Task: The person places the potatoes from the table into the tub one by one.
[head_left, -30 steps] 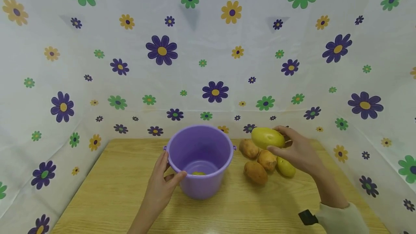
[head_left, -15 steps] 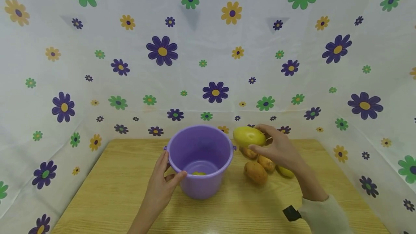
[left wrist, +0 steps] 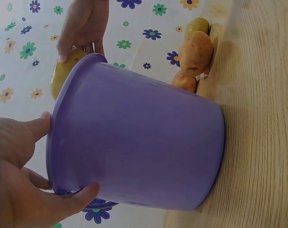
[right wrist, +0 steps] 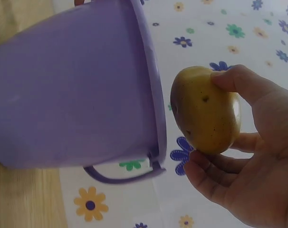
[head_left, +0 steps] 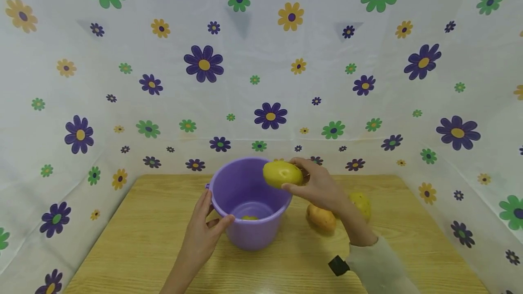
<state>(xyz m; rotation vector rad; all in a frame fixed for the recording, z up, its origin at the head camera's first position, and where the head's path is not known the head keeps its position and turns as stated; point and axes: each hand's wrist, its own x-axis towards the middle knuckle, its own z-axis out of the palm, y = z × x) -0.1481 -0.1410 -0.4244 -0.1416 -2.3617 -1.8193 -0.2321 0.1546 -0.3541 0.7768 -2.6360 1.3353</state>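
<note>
Nearest the camera in the head view, the left hand (head_left: 204,235) gripped the purple bucket (head_left: 251,203) at its 8 o'clock side, thumb hooked over the rim and fingers laid against the outer wall; the left wrist view showed the same hold from close by, the thumb (left wrist: 80,197) and a fingertip pressing the bucket's wall (left wrist: 139,147), a contact the head view gave only small. The bucket stood upright on the wooden table (head_left: 143,239), and only the head view looked into it, where one small yellow potato (head_left: 249,218) lay on the bottom. At the bucket's 3 o'clock the right hand (head_left: 316,187) reached in from the cream sleeve (head_left: 380,269), its thumb and fingers curled round a yellow potato (head_left: 283,173) held in the air over the rim at about 2 o'clock. The right wrist view showed that potato (right wrist: 206,109) just beside the rim and apart from it, with the bucket's handle (right wrist: 122,173) hanging below, which the head view hid. Farther right on the table lay a brown potato (head_left: 321,218) and, partly behind the forearm, a yellowish one (head_left: 361,204); the left wrist view showed these potatoes (left wrist: 195,52) bunched together past the bucket. Behind everything hung the white flowered cloth (head_left: 261,67).
</note>
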